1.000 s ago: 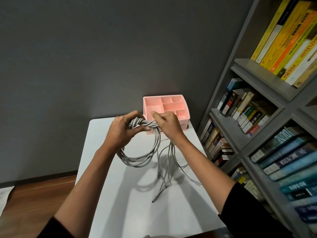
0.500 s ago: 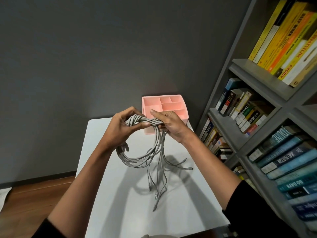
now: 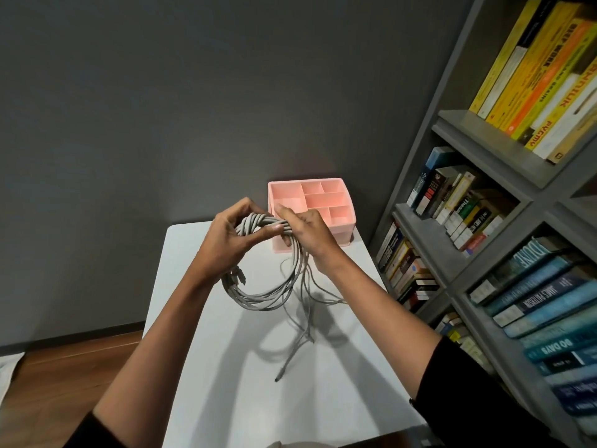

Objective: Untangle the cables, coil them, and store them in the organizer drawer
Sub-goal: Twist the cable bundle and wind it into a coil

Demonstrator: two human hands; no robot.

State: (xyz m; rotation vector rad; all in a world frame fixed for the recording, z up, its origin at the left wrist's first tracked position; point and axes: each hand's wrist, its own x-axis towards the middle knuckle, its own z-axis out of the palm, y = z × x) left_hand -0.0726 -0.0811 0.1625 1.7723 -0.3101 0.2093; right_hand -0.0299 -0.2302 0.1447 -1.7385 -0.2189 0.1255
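Note:
A bundle of grey cables (image 3: pixel 265 295) hangs in a loose coil above the white table (image 3: pixel 226 367). Its top is twisted into a thick wrap, pinched by my left hand (image 3: pixel 231 240) on the left side. On the right side of that wrap, my right hand (image 3: pixel 307 232) grips the same cables. Several loose cable ends trail down from the coil, and one plug touches the table near the middle. The pink organizer (image 3: pixel 342 218) with open compartments stands at the table's far edge, just behind my right hand.
A grey bookshelf (image 3: pixel 484 195) full of books rises along the right side, close to the table. A dark grey wall stands behind the table. Wooden floor (image 3: pixel 64 376) shows to the left.
Both hands have lifted the coil slightly higher and turned the wrap; the hanging ends swung in and drew up off the table.

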